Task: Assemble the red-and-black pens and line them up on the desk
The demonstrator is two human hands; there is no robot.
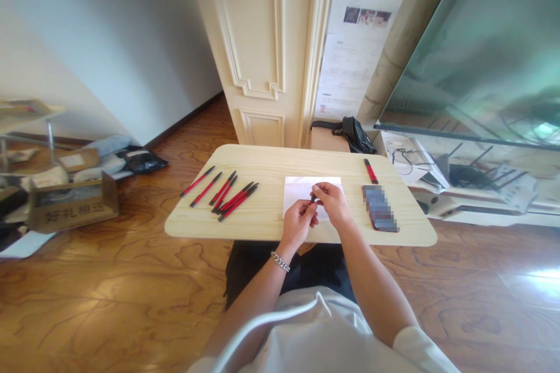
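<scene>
Swirled wood floor point(109, 315), cream panelled wall point(262, 41)

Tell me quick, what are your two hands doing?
Left hand: closed, holding a small dark pen.
Right hand: closed, pinching the same small dark pen.
</scene>
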